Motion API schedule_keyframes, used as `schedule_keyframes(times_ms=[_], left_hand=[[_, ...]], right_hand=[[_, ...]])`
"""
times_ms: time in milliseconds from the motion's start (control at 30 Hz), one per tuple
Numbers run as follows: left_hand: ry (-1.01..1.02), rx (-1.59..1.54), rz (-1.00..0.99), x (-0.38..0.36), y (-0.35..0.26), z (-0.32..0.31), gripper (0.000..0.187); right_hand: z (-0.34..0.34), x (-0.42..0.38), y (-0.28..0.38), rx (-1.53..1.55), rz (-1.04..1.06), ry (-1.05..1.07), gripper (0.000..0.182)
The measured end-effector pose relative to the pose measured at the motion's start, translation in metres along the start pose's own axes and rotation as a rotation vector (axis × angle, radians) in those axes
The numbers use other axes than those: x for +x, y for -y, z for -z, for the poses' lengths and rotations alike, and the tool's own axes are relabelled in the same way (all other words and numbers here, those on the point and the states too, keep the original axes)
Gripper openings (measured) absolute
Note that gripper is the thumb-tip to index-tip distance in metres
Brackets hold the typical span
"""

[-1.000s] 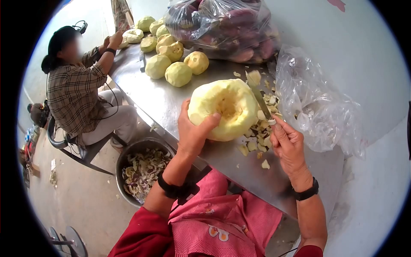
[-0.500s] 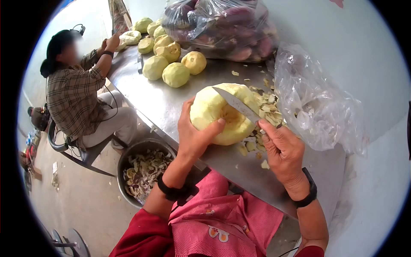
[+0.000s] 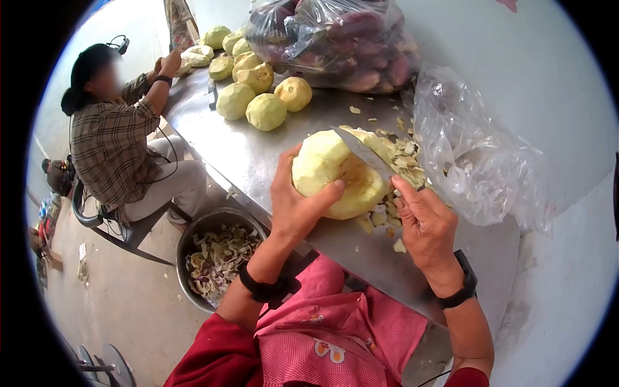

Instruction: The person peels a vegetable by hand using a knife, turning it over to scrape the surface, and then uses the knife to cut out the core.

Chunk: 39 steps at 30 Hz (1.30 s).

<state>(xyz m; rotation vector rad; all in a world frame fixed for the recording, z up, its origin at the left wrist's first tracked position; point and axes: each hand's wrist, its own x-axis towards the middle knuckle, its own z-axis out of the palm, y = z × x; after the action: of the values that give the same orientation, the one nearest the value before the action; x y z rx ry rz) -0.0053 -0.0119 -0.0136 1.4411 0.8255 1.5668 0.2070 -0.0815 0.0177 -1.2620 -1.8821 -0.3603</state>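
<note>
A large peeled round eggplant (image 3: 319,169), pale yellow-green with a brownish hollow, is held just above the metal table. My left hand (image 3: 298,197) grips it from the left side, thumb across the front and fingers behind it. My right hand (image 3: 427,222) is closed round the handle of a knife (image 3: 364,153), mostly hiding that handle. The blade slants up to the left and lies against the eggplant's upper right part. Cut peelings (image 3: 405,161) are scattered on the table just beyond and under the eggplant's right side.
Several peeled eggplants (image 3: 265,112) sit at the table's (image 3: 193,126) far left. A clear bag of purple eggplants (image 3: 348,51) stands at the back; a crumpled plastic bag (image 3: 477,155) lies right. A metal bowl of peelings (image 3: 182,267) is below left. Another person (image 3: 116,142) sits at left.
The eggplant has shifted slightly right and tilted in my left hand. The knife blade has moved a little to the right along its upper side.
</note>
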Motion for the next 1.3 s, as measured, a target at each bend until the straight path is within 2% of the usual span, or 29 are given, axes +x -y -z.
schedule_keyframes(times_ms=[200,267,300,367,500,600,667,700,767,1000,1067,1300], left_hand=[[-0.023,0.026,0.005,0.001,-0.005,-0.002,0.069],[-0.032,0.031,0.013,0.001,-0.004,0.0,0.068],[-0.075,-0.054,0.052,0.002,0.0,0.003,0.065],[-0.118,-0.146,0.087,0.005,0.004,0.005,0.062],[-0.148,-0.183,0.156,0.005,0.001,0.006,0.059],[-0.188,-0.237,0.128,0.006,0.004,0.004,0.062],[-0.121,-0.228,0.161,0.005,0.002,0.005,0.061],[-0.12,-0.226,0.161,0.005,0.0,0.005,0.061],[-0.104,-0.246,0.142,0.006,-0.001,0.004,0.059],[-0.095,-0.315,0.18,0.007,-0.001,0.004,0.059],[-0.107,-0.279,0.214,0.008,-0.002,0.003,0.06],[-0.119,-0.215,0.184,0.011,0.003,0.004,0.06]], right_hand=[[-0.004,-0.002,-0.007,-0.047,0.012,-0.016,0.045],[-0.005,-0.005,-0.018,-0.176,-0.016,-0.026,0.042],[-0.004,-0.006,-0.025,-0.178,-0.016,-0.026,0.042],[-0.001,-0.005,-0.039,-0.012,-0.192,-0.065,0.036],[0.0,0.001,-0.023,0.194,-0.266,-0.023,0.031],[0.002,0.002,-0.022,0.275,-0.199,-0.069,0.031],[0.004,0.004,-0.017,0.266,-0.008,-0.066,0.032],[0.005,0.004,-0.013,0.266,-0.01,-0.067,0.032],[0.007,0.003,-0.008,0.265,0.027,0.028,0.028],[0.006,0.002,-0.015,0.224,0.029,0.054,0.03],[0.002,0.0,-0.021,0.169,-0.013,0.022,0.042],[0.0,0.0,-0.027,0.172,-0.026,0.023,0.042]])
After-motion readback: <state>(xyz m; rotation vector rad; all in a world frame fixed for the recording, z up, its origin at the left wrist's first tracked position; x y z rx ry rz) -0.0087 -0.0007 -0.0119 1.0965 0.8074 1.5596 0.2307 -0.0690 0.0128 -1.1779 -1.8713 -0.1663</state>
